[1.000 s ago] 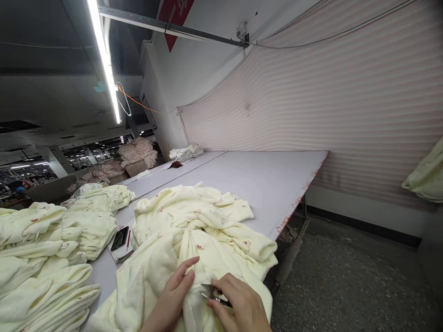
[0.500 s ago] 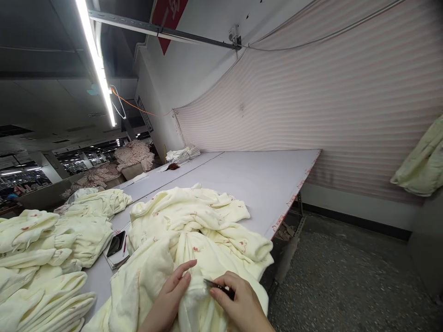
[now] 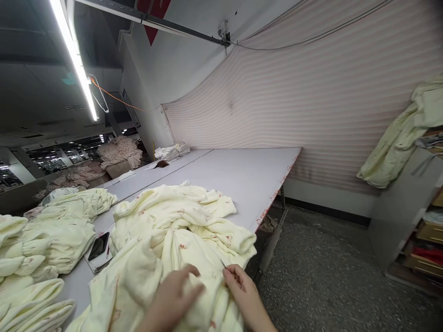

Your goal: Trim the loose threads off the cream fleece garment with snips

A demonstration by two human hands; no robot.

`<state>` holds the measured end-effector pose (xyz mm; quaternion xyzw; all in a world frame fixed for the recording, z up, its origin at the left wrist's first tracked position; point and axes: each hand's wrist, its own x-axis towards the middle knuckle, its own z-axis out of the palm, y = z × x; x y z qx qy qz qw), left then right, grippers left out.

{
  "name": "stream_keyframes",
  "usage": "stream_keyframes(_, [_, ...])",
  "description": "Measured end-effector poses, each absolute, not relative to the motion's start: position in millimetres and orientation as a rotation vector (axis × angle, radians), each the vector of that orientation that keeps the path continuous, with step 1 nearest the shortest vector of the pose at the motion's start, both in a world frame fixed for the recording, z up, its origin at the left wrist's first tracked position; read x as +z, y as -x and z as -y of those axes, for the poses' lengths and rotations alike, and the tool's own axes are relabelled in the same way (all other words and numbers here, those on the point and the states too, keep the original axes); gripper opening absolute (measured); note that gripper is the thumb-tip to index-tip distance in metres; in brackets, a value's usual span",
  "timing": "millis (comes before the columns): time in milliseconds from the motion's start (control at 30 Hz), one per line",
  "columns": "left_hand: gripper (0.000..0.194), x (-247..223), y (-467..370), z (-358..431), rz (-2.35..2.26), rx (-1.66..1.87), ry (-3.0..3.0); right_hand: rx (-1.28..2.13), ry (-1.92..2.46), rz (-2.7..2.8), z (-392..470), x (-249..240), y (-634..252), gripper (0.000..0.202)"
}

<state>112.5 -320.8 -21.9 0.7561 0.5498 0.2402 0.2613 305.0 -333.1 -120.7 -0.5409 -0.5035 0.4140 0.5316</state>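
Note:
A pale yellow fleece garment with small reddish prints lies rumpled across the near part of the table. Over its lower middle is my left hand, smeared by motion, its thumb and fingers apart with nothing visible between them. Further right, my right hand is closed around small thread snips. Their thin metal points stick out up and left above the cloth; the handle is hidden inside my fingers.
More yellow garments are piled on the left. Beside them a phone rests on a notebook. The table's right edge drops to a speckled floor. At far right stands a shelf cabinet with a yellow garment hanging over it.
My hands have moved apart: the left has lifted off the fold it was pressing, and the right has drawn the snips away to the right. The view has turned right.

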Motion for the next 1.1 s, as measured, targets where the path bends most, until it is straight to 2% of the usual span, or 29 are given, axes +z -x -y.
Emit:
stream_keyframes(133, [0.005,-50,-143,321,-1.473,0.493,-2.232,1.027,1.235,1.168,338,-124,-312,0.04])
stream_keyframes(267, [0.022,-27,-109,301,-1.445,0.755,-1.994,1.015,1.283,1.116,351,-145,-333,0.031])
stream_keyframes(367, [0.018,-8,-89,296,-1.28,0.942,-1.597,0.964,1.341,1.085,358,-166,-338,0.012])
stream_keyframes(400, [0.014,-7,-92,299,-1.243,0.932,-1.573,0.94,1.362,1.073,358,-172,-337,0.012])
stream_keyframes(500, [0.011,-18,-125,314,-1.258,0.663,-1.927,0.86,1.42,1.007,353,-184,-331,0.024])
stream_keyframes(600, [0.032,-40,-171,327,-1.352,0.179,-2.45,0.818,1.427,0.93,343,-187,-331,0.024])
stream_keyframes(667, [0.045,-53,-192,328,-1.382,0.072,-2.54,0.823,1.386,0.907,341,-183,-333,0.021])
stream_keyframes(733, [0.047,-62,-200,325,-1.392,0.098,-2.527,0.823,1.331,0.911,343,-176,-330,0.02])
stream_keyframes(867, [0.017,-70,-187,319,-1.419,0.151,-2.519,0.833,1.167,0.969,354,-164,-307,0.026])
stream_keyframes(1000, [0.04,-79,-152,323,-1.393,0.327,-2.48,0.822,1.085,0.903,358,-168,-287,0.038])
stream_keyframes(1100, [0.032,-88,-132,332,-1.414,0.702,-2.458,0.767,1.293,1.07,359,-170,-290,0.049])
